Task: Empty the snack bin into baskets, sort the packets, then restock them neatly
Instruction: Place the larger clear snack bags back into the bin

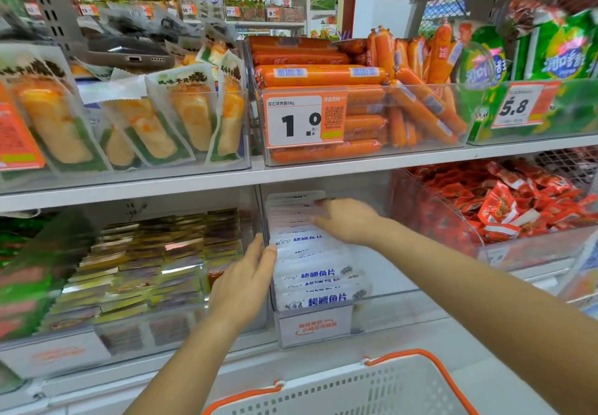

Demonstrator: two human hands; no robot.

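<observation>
Reaching into the lower shelf, both hands are working at a clear bin that is holding a row of white packets with blue lettering, standing on edge one behind another. The left hand is lying against the near left side of the row, its fingers straight and together, pressing flat on the packets' edge and not curling round anything. The right hand is resting farther back on top of the row, fingers stretched out and lightly spread over the packet tops; whether the thumb is pinching a packet cannot be told. Below the wrists, nearest the person, a white basket with orange handles is sitting with its rim just showing. Left of the left hand, flat dark and yellow packets are filling a neighbouring bin. Right of the right arm, red snack packets are lying heaped in another bin. Above the hands, orange sausages are lying behind a price tag.
</observation>
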